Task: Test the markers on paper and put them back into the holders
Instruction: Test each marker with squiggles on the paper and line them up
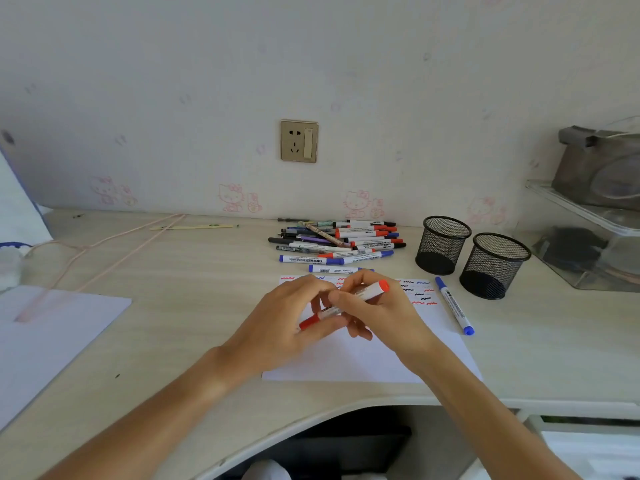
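Note:
Both hands hold one red whiteboard marker above a white sheet of paper that carries red, blue and black squiggles along its top. My left hand grips the end with the red cap. My right hand pinches the white barrel near the middle. A pile of markers and pens lies behind the paper. Two black mesh holders stand at the right, both look empty. One blue marker lies beside the paper's right edge, another at its top edge.
A second white sheet lies at the left of the desk. A pink cable runs across the back left. A clear plastic box stands at the far right. A wall socket sits above the desk.

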